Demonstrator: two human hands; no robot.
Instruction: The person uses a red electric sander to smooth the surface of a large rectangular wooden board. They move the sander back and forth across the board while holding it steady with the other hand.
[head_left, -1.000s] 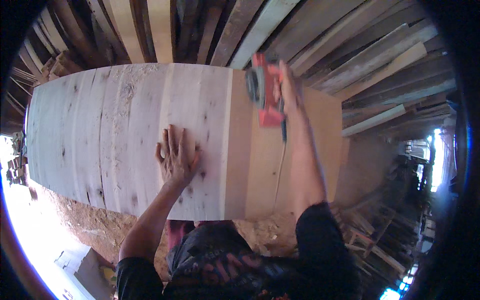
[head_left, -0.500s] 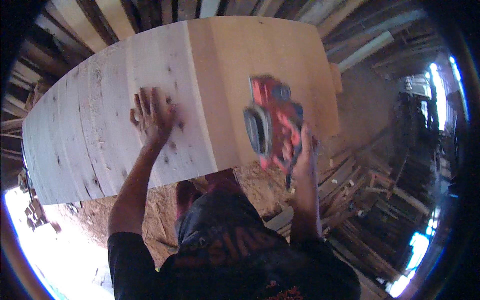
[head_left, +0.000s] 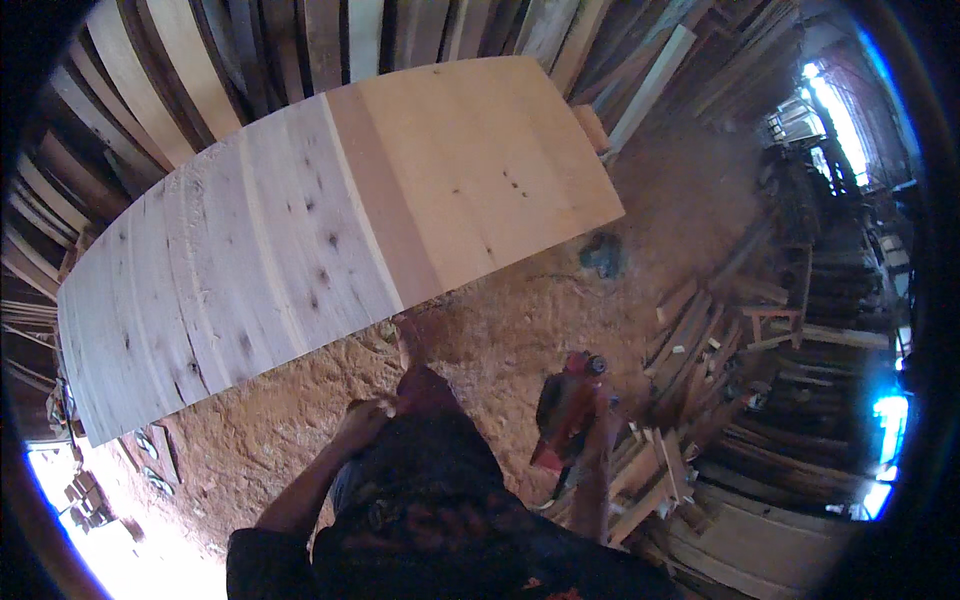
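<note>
My right hand [head_left: 604, 420] grips a red and black belt sander [head_left: 567, 408], held low beside my right leg, off the wood. My left hand [head_left: 367, 416] is at my left thigh, against the dark red trousers [head_left: 430, 388]. Its fingers look curled, but what they hold, if anything, is hidden. Ahead of me lies a large wooden panel [head_left: 290, 220] of joined boards with curved long edges. Most of its left part is pale and rough with dark knots. The right part is smooth and yellowish. Neither hand touches the panel.
Long planks [head_left: 325, 50] stand in a row behind the panel. Offcuts and sticks [head_left: 690, 345] lie heaped on the right, with stacked lumber [head_left: 820, 420] beyond. Sawdust covers the floor [head_left: 480, 350]. A dark object [head_left: 601, 256] lies by the panel's right end.
The sander has come off the panel, down and toward me in my right hand. My left hand has left the panel for my thigh. The view has shifted.
</note>
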